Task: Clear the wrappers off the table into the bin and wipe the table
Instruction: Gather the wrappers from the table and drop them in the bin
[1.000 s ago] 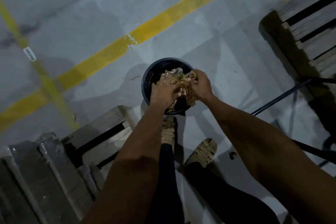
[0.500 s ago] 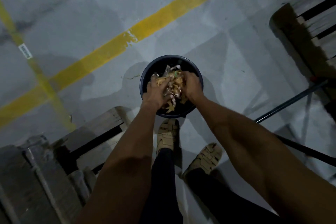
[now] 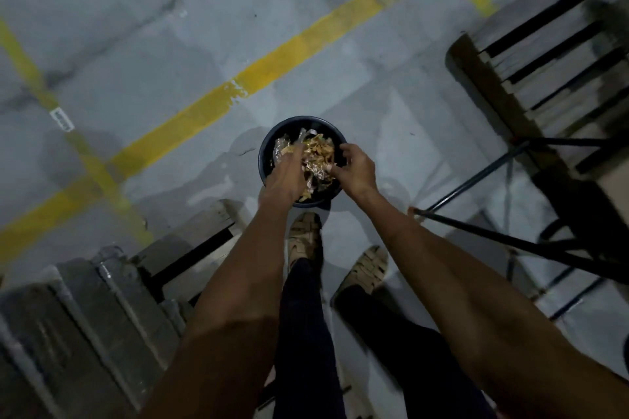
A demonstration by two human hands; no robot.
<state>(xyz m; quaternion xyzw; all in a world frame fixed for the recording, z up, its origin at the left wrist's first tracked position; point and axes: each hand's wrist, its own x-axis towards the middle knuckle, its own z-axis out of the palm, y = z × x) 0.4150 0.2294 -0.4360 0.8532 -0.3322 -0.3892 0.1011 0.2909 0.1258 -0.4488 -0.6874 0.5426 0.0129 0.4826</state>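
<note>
Standing over the round dark bin [image 3: 267,160] on the floor, you have the gold and silver wrappers [image 3: 315,160] bunched in its mouth, so the clearing looks nearly done; wiping the table, which is out of view, remains. Your left hand [image 3: 284,177] lies on the pile with fingers extended, while your right hand [image 3: 355,168] hangs beside it, fingers loosely curled and holding nothing.

Grey floor [image 3: 136,44]; yellow lines [image 3: 272,58]

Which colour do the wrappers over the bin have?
The wrappers are shiny gold and silver, seen best in the head view, above the dark bin.
</note>
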